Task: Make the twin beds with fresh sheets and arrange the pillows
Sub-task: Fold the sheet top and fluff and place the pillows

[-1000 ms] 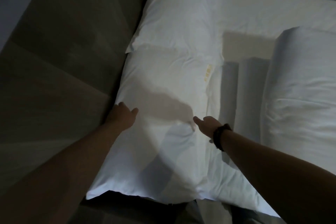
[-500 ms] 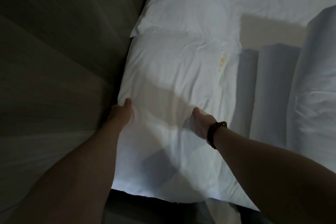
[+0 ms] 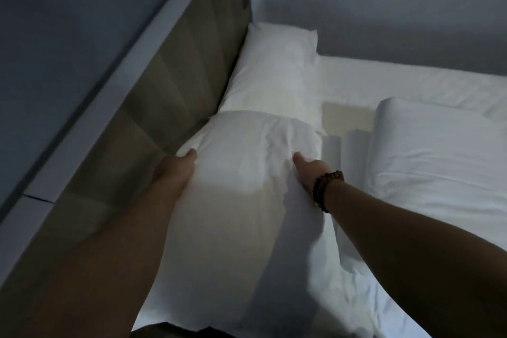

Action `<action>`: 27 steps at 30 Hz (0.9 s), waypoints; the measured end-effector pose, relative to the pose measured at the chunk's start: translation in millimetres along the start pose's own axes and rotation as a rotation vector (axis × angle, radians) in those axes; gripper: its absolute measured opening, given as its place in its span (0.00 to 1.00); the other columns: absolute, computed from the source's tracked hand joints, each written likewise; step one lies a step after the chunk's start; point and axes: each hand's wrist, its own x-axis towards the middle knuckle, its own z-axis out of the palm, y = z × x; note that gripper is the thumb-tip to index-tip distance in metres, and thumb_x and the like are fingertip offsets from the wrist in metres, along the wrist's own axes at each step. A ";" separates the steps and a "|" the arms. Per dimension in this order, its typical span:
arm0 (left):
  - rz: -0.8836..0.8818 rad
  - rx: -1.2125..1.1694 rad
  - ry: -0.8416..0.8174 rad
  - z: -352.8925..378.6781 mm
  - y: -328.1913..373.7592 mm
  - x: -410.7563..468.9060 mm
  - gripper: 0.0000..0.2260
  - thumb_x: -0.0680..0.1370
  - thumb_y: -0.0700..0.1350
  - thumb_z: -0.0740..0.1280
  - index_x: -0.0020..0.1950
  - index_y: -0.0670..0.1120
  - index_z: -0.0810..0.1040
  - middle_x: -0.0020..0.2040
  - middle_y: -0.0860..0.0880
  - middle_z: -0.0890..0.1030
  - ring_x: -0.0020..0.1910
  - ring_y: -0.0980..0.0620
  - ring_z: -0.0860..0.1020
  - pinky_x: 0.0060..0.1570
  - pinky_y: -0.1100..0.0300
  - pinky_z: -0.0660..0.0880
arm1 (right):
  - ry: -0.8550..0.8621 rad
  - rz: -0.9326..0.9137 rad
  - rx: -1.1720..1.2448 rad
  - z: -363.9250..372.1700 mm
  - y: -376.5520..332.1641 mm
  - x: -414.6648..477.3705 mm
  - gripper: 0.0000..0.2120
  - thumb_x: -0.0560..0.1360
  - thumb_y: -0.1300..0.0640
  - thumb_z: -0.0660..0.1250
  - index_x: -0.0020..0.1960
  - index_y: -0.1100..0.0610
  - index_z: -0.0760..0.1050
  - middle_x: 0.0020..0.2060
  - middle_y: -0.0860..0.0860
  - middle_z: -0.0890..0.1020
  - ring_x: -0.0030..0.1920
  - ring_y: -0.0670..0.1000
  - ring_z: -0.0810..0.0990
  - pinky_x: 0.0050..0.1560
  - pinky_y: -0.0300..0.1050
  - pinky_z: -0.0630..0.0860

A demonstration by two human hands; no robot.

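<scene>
White pillow | head edge of bed, against headboard, touching far pillow | left hand, right hand clamp its two sides, thumbs on top | probably light, soft, saggy: grip sides, not corners.

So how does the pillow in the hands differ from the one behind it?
The near pillow is gripped at both sides by the left hand and right hand; the far pillow lies untouched. The near pillow looks creased and bunched, the far pillow smoother. Both are white and lie along the headboard.
</scene>
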 end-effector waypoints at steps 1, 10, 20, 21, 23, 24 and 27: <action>0.026 -0.001 0.003 -6.0 9.0 -9.3 0.40 0.76 0.66 0.64 0.74 0.34 0.70 0.74 0.36 0.70 0.72 0.38 0.71 0.72 0.49 0.68 | 0.016 -0.017 0.009 -10.8 -4.2 -7.6 0.37 0.78 0.34 0.57 0.71 0.63 0.71 0.69 0.61 0.74 0.68 0.62 0.73 0.69 0.51 0.68; 0.287 -0.244 -0.013 -24.3 109.1 -84.3 0.36 0.79 0.58 0.67 0.78 0.37 0.64 0.77 0.40 0.66 0.75 0.40 0.67 0.74 0.52 0.63 | 0.215 -0.179 0.166 -113.0 -23.3 -61.4 0.34 0.78 0.37 0.60 0.68 0.64 0.73 0.63 0.60 0.79 0.62 0.61 0.77 0.57 0.45 0.70; 0.507 -0.279 -0.177 14.9 234.6 -177.1 0.36 0.78 0.64 0.65 0.73 0.36 0.70 0.71 0.38 0.74 0.66 0.38 0.75 0.63 0.52 0.71 | 0.518 -0.213 0.335 -242.9 17.7 -99.2 0.30 0.77 0.36 0.60 0.63 0.62 0.74 0.58 0.58 0.80 0.51 0.57 0.75 0.52 0.45 0.67; 0.533 -0.275 -0.199 24.4 244.1 -189.1 0.36 0.77 0.65 0.64 0.72 0.37 0.71 0.70 0.39 0.75 0.65 0.38 0.76 0.63 0.52 0.71 | 0.548 -0.196 0.353 -256.6 27.3 -103.2 0.31 0.77 0.35 0.60 0.63 0.62 0.74 0.57 0.57 0.80 0.51 0.57 0.75 0.51 0.45 0.67; 0.573 -0.247 -0.228 43.8 258.4 -211.4 0.36 0.77 0.67 0.62 0.70 0.38 0.74 0.67 0.39 0.77 0.62 0.38 0.77 0.61 0.52 0.73 | 0.602 -0.163 0.395 -280.2 46.0 -110.6 0.33 0.76 0.34 0.60 0.65 0.61 0.73 0.59 0.57 0.79 0.53 0.58 0.75 0.52 0.46 0.67; 0.599 -0.223 -0.241 55.9 265.2 -224.4 0.35 0.78 0.67 0.62 0.67 0.38 0.76 0.65 0.39 0.78 0.60 0.39 0.78 0.59 0.53 0.73 | 0.632 -0.142 0.417 -292.5 58.1 -115.1 0.34 0.75 0.34 0.60 0.66 0.62 0.72 0.61 0.57 0.78 0.56 0.59 0.76 0.53 0.47 0.67; 0.674 -0.185 -0.294 92.1 280.3 -265.8 0.32 0.78 0.65 0.62 0.64 0.38 0.78 0.62 0.39 0.80 0.55 0.41 0.78 0.55 0.54 0.73 | 0.689 -0.088 0.474 -325.2 99.1 -126.1 0.37 0.75 0.33 0.60 0.69 0.62 0.70 0.65 0.58 0.77 0.63 0.61 0.75 0.55 0.48 0.68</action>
